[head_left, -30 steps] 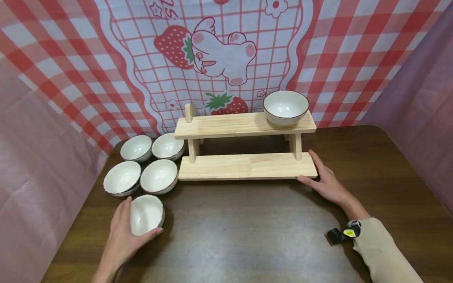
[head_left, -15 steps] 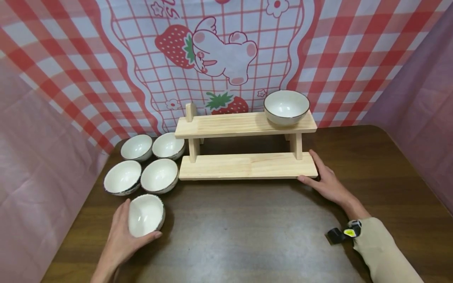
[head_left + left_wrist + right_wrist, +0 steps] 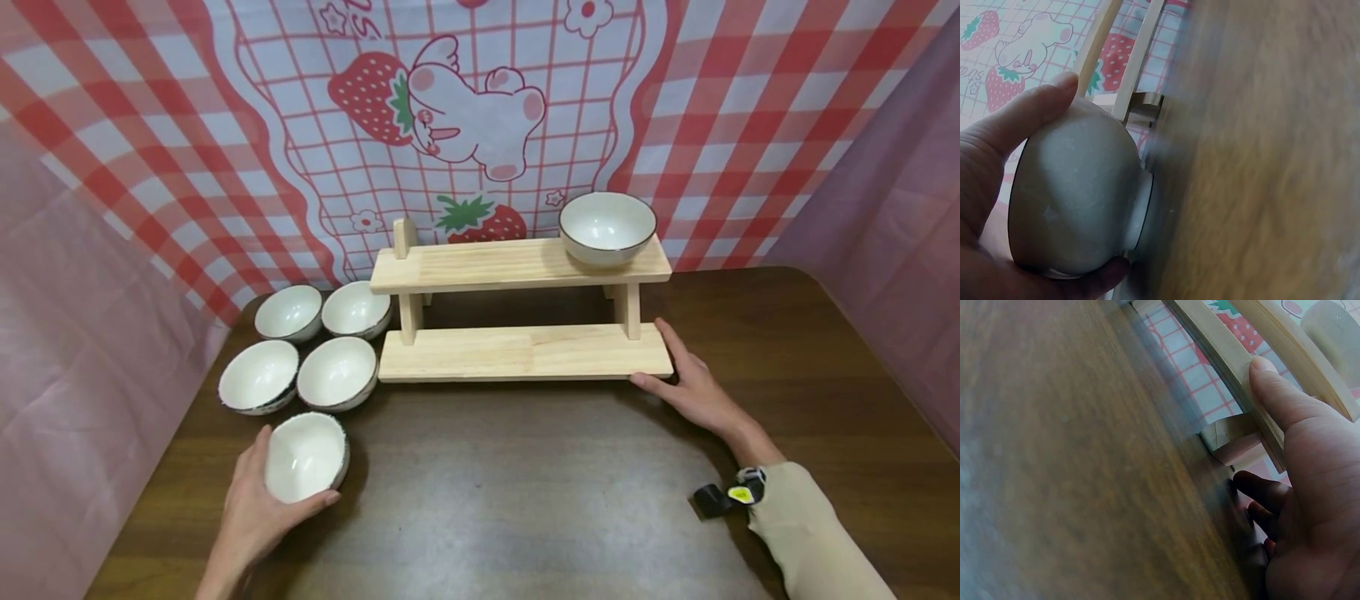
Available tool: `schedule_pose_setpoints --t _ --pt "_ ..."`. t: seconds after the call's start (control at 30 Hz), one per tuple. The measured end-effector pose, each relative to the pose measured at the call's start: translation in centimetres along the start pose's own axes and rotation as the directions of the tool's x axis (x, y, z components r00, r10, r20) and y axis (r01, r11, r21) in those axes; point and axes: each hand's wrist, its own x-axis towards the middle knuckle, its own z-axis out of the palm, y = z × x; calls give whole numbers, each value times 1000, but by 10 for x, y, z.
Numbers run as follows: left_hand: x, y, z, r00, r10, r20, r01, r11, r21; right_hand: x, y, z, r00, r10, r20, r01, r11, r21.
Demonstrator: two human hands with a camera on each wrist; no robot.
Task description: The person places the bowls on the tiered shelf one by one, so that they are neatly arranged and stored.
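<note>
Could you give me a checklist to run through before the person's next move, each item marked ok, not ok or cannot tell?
1. Left hand holds the nearest bowl: ok, thumb and fingers at opposite sides.
2. Right hand touches the lower board: ok, at its right end.
3. Bowl on the upper board stands upright: ok, near the right end of the upper board.
4. Four other bowls face opening up: ok, grouped left of the boards.
5. Nearest bowl fully off the table: cannot tell.
</note>
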Motion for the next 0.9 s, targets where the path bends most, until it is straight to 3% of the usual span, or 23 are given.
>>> schedule_pose_setpoints --t 0.3,0.9 --pt "-1 -1 2 999 9 -40 -10 1000 -15 0 0 -1 1000 9 1 -9 1000 -1" --pt "-1 -3 2 999 -23 -47 22 999 -30 0 -1 0 1000 7 -2 -7 1000 1"
